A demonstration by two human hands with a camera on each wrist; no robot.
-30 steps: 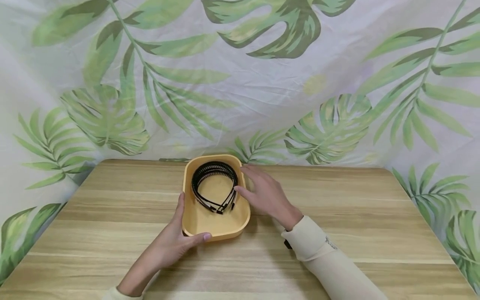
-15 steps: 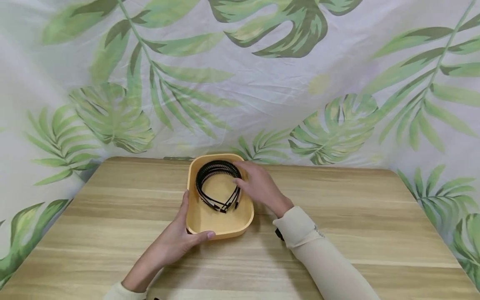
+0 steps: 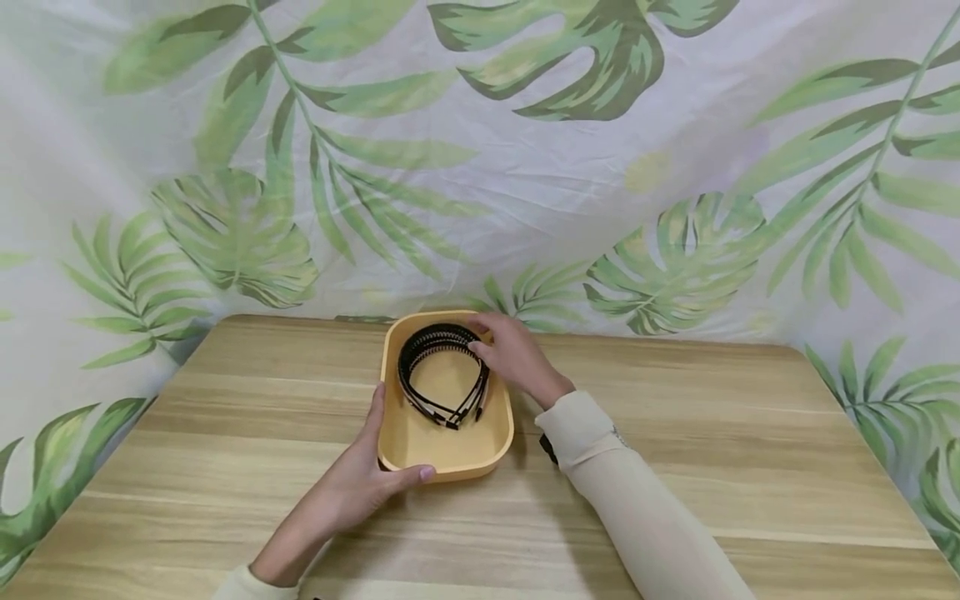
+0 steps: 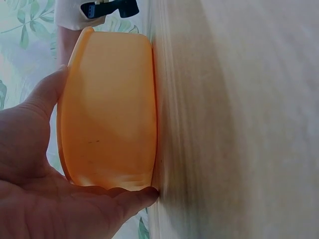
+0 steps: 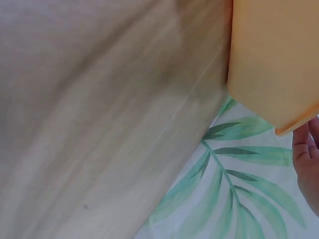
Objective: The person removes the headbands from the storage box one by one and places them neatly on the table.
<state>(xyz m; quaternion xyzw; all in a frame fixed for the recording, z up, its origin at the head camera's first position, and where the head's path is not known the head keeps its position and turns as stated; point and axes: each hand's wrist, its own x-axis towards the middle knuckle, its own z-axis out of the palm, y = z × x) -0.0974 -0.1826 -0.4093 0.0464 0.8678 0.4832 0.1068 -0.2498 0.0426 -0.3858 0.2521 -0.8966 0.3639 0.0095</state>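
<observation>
Several black headbands, some with comb teeth, lie nested together inside a yellow-orange plastic bin on the table. My left hand holds the bin at its near left corner, fingers along the left wall and thumb on the near rim. The left wrist view shows that hand cupped about the bin's wall. At the far right of the bin my right hand reaches over the rim, thumb and fingers pinching at the headbands' right side. In the right wrist view only part of this hand shows, beside the rim.
The wood-grain table extends to both sides of the bin. Behind it hangs a white cloth printed with green leaves, close to the bin's far end. A dark strap shows under the right sleeve.
My right hand has moved from the bin's right rim in over the headbands, its thumb shifting to the far right of them. The left hand keeps its hold. The head view has shifted slightly.
</observation>
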